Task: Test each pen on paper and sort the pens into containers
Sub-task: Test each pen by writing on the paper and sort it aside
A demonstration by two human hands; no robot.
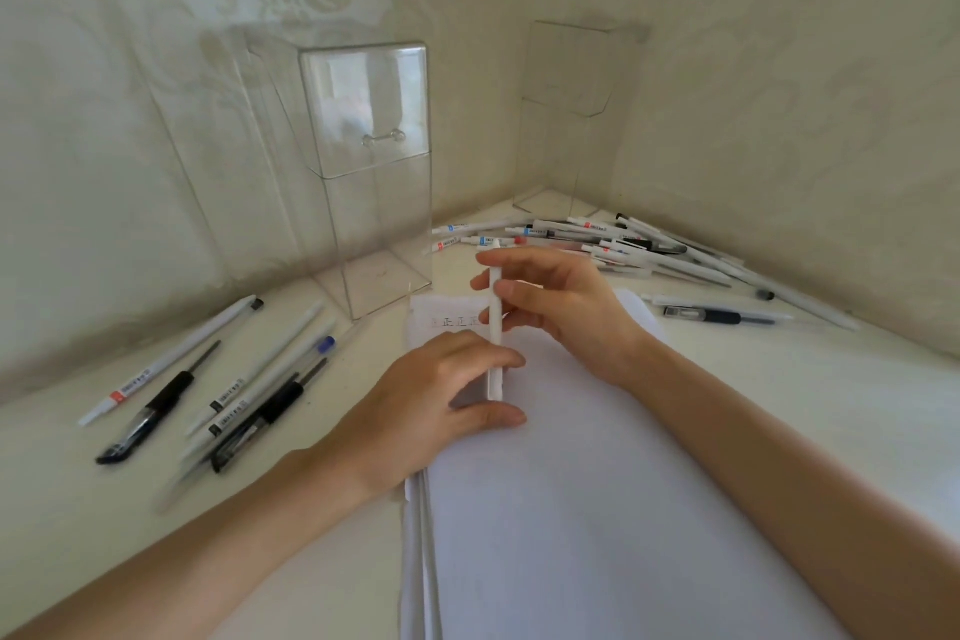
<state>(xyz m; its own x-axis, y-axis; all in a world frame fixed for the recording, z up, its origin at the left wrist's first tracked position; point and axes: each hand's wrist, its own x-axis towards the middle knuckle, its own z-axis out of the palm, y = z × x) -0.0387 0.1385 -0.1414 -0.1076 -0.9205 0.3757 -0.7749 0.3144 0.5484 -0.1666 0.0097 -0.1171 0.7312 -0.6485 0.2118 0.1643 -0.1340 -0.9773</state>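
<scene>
A white pen (496, 327) is held over the far end of the paper (571, 509), which lies in the middle of the bench (810, 379). Its upper barrel is pinched between thumb and fingers of the right hand (563, 307), and its lower end is enclosed by the curled fingers of the left hand (447, 392). Whether a cap is being pulled off or pushed on cannot be told. A row of test marks (452, 322) is seen at the paper's far edge, partly hidden by the pen. A pile of pens (623, 244) is heaped towards the far right corner, and a smaller group of pens (234, 390) is laid near the left edge. A clear container (363, 161) is stood at the far left, a second clear container (571, 120) in the far corner. If the ends are parted with a jerk, the pen could be dropped or the paper streaked; the left group could be scattered by the left forearm; with two loose heaps, a tested pen could be mis-sorted
</scene>
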